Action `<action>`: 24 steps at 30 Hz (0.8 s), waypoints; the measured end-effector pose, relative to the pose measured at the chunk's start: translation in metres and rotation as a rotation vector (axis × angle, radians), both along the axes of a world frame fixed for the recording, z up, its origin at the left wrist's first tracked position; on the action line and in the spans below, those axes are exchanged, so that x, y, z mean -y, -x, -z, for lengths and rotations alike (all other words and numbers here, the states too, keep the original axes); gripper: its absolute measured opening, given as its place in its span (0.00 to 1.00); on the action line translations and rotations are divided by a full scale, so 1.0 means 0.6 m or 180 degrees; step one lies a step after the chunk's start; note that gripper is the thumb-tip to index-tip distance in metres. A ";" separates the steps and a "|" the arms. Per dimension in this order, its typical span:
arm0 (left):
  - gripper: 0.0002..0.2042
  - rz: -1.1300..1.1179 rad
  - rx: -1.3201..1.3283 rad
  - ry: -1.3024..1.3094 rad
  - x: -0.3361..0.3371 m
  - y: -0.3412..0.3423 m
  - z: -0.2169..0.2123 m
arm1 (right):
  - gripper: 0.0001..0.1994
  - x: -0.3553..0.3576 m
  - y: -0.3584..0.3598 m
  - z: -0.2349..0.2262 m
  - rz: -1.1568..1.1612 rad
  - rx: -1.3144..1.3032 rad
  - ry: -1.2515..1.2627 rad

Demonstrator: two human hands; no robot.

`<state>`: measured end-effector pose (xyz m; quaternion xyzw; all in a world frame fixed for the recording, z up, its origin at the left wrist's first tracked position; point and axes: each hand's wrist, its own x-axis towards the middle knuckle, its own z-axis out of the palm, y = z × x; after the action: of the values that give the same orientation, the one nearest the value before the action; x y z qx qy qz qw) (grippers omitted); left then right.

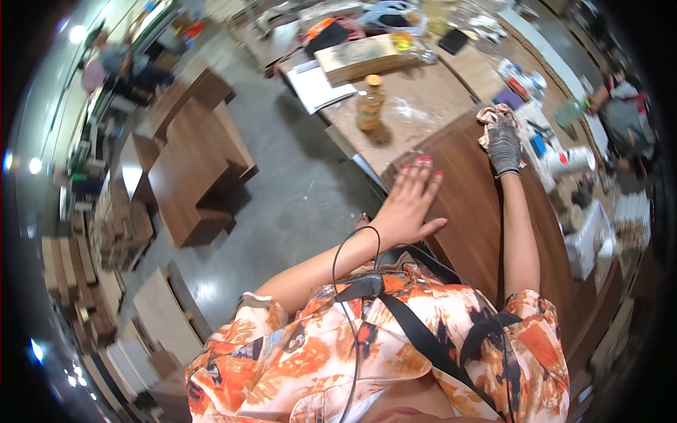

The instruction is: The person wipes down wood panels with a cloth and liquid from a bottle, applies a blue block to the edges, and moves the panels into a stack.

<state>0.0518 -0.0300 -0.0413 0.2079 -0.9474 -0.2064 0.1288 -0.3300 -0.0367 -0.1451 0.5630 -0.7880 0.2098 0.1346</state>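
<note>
A dark brown wooden panel (462, 173) lies in front of me on the workbench. My right hand (503, 144), in a grey glove, presses a crumpled pinkish cloth (488, 121) onto the panel's far right part, its fingers closed over the cloth. Bare and with fingers stretched out, my left hand (410, 204) rests at the panel's left edge and holds nothing. Beyond the panel stands a bottle of yellowish liquid (368, 106) with an orange cap.
On the bench lie a wooden block (363, 60), white papers (316, 86) and a black phone (453, 41). A white roll (572, 161) sits right of the panel. Brown wooden furniture (194, 166) stands on the floor at left. People are at far left (123, 63) and right (627, 116).
</note>
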 end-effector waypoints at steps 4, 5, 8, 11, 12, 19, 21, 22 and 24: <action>0.44 0.0084 -0.0290 0.0080 -0.006 0.007 0.002 | 0.31 0.006 -0.044 -0.004 -0.0063 0.1096 0.0032; 0.44 0.0104 -0.0345 0.0047 -0.004 0.013 0.003 | 0.32 -0.012 -0.049 0.004 -0.0575 0.1765 0.0368; 0.45 -0.0151 -0.0280 0.0074 0.014 -0.024 0.026 | 0.29 -0.030 -0.292 -0.121 -0.0876 0.0911 -0.0064; 0.47 -0.0196 -0.0370 0.0131 0.006 -0.021 0.023 | 0.26 -0.102 -0.306 -0.166 -0.0896 0.1534 -0.0102; 0.47 -0.0147 -0.0395 0.0108 0.004 -0.018 0.015 | 0.25 -0.124 -0.266 -0.160 -0.0811 0.1518 -0.0011; 0.27 0.0105 -0.0999 -0.0112 0.035 -0.008 0.016 | 0.17 -0.232 0.096 -0.012 -0.0174 -0.2501 -0.0542; 0.26 0.0113 -0.1040 -0.0106 0.044 -0.014 0.026 | 0.19 -0.215 0.059 0.006 0.0100 -0.2751 -0.1130; 0.25 -0.0031 -0.0908 -0.0087 0.052 -0.032 0.031 | 0.21 -0.171 -0.015 0.003 -0.0056 -0.1963 -0.1038; 0.24 -0.0260 -0.0782 -0.0081 0.051 -0.057 0.038 | 0.25 -0.122 -0.195 -0.054 -0.0488 -0.0014 -0.0667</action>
<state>0.0861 -0.0607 -0.0638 0.2210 -0.9126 -0.2369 0.2495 -0.2132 0.0365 -0.1125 0.6330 -0.7599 0.1348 0.0603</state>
